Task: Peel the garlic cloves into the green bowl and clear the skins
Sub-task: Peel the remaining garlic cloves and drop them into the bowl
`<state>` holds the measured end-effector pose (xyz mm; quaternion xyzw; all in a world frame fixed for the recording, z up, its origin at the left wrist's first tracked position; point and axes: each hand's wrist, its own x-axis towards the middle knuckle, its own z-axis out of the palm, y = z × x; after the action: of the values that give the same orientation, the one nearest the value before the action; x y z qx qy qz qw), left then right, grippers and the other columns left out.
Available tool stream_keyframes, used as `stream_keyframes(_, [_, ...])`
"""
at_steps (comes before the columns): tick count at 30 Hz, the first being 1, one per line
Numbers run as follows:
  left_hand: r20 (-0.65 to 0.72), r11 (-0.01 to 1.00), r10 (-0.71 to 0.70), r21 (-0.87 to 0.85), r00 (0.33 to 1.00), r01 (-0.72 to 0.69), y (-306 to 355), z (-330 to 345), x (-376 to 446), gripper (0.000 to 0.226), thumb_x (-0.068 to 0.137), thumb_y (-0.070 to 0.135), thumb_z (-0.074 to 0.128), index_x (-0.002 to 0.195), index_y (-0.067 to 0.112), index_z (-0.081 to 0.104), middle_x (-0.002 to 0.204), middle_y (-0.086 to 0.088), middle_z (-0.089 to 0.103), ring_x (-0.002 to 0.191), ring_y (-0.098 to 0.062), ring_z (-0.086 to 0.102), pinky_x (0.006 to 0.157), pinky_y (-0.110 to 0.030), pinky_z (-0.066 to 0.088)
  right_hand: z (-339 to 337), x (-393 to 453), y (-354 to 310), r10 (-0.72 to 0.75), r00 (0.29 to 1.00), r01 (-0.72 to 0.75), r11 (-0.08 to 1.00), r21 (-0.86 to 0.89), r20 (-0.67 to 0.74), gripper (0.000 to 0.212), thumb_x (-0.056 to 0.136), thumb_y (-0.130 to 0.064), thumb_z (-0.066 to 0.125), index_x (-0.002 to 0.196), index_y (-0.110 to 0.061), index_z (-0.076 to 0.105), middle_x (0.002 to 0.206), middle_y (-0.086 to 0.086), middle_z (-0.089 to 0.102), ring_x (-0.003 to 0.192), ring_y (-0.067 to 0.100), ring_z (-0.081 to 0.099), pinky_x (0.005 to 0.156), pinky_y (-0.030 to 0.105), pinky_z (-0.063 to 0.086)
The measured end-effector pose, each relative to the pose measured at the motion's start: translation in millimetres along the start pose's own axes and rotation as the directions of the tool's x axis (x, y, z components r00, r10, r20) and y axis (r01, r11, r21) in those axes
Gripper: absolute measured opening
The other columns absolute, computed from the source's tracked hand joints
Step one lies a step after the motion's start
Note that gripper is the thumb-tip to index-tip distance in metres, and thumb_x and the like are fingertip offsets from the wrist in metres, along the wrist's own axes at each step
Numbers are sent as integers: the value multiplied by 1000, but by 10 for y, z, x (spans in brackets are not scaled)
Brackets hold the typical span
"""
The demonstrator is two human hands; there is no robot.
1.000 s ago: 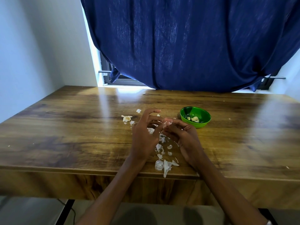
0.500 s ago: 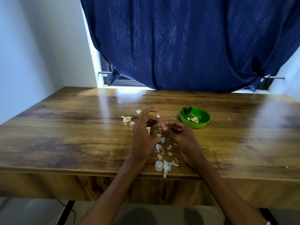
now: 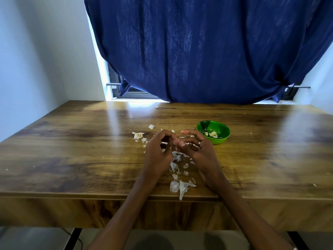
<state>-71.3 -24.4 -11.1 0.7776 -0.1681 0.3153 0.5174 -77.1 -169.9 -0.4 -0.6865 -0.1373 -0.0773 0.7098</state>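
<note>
Both hands meet over the middle of the wooden table [image 3: 72, 159]. My left hand [image 3: 158, 156] and my right hand [image 3: 200, 152] pinch a small garlic clove [image 3: 177, 142] between their fingertips; it is mostly hidden by the fingers. The green bowl [image 3: 223, 131] stands just right of my right hand and holds a few peeled cloves [image 3: 212, 134]. White garlic skins [image 3: 180, 187] lie scattered under and before my hands, reaching the table's front edge. A garlic stem piece [image 3: 138, 135] lies left of my left hand.
A dark blue curtain [image 3: 207, 51] hangs behind the table's far edge over a window. A pale wall runs along the left side. Small skin crumbs dot the tabletop at the right and far left.
My fingertips have shifted on the clove: the left fingers have curled in, and the right index finger now sticks out straight. The bowl and skins lie as before.
</note>
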Motion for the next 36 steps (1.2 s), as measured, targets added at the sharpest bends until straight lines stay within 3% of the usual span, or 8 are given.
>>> stream_keyframes(6, [54,1000,-15,10,998,15,-48,-9,23,23,88,-7,66,90,16,63,89,11,64,86,-8,62,71,-29,56,0,-3,0,15,998,-18,998,62,53,41,84,-7,76,122,-12,63,100,11,78,99,24,75,89,40,60])
stream_keyframes(9, [52,999,11,35,999,-13,-45,-12,23,24,88,-8,64,89,16,64,88,13,61,84,-4,60,69,-18,50,1,-9,-6,8,999,-12,996,91,52,37,89,3,69,125,-6,61,94,13,78,90,22,76,79,28,60])
stream_keyframes(12, [57,996,39,73,998,-43,-36,-10,24,30,85,-12,64,90,18,65,89,14,58,86,3,56,73,-10,45,-4,5,20,49,997,-55,993,105,54,38,89,4,69,124,-7,60,95,15,78,86,22,75,77,28,59])
stream_keyframes(21, [16,970,167,174,986,-167,-39,46,32,27,81,-16,63,101,0,70,94,-3,56,89,6,52,75,-5,43,-46,61,59,249,952,-298,882,364,176,43,90,19,55,125,-6,48,90,13,72,70,13,68,66,25,57])
stream_keyframes(24, [49,956,203,208,978,-208,-12,56,20,31,78,-20,59,102,-2,68,93,-3,50,91,11,47,73,-3,38,-55,71,56,255,943,-320,867,382,212,45,91,21,53,131,0,48,94,14,71,72,15,63,65,25,57])
stream_keyframes(29, [79,950,223,204,972,-235,57,66,8,31,78,-18,52,100,-1,67,93,0,44,91,10,45,73,-3,36,-55,72,30,272,926,-366,820,440,262,37,91,23,46,115,-4,50,84,10,72,69,15,61,62,25,56])
stream_keyframes(34, [103,950,202,222,974,-220,71,69,-13,37,78,-16,50,106,1,67,95,0,44,88,5,43,73,-3,36,-50,65,18,286,918,-388,789,476,274,43,92,23,44,127,-2,48,86,12,71,69,15,62,63,25,57])
stream_keyframes(36, [101,949,204,223,974,-222,90,71,-21,36,78,-14,49,106,1,66,95,0,43,84,2,39,73,-3,36,-49,61,12,278,917,-388,785,484,285,38,92,22,44,121,-3,51,86,11,72,71,15,63,66,26,58])
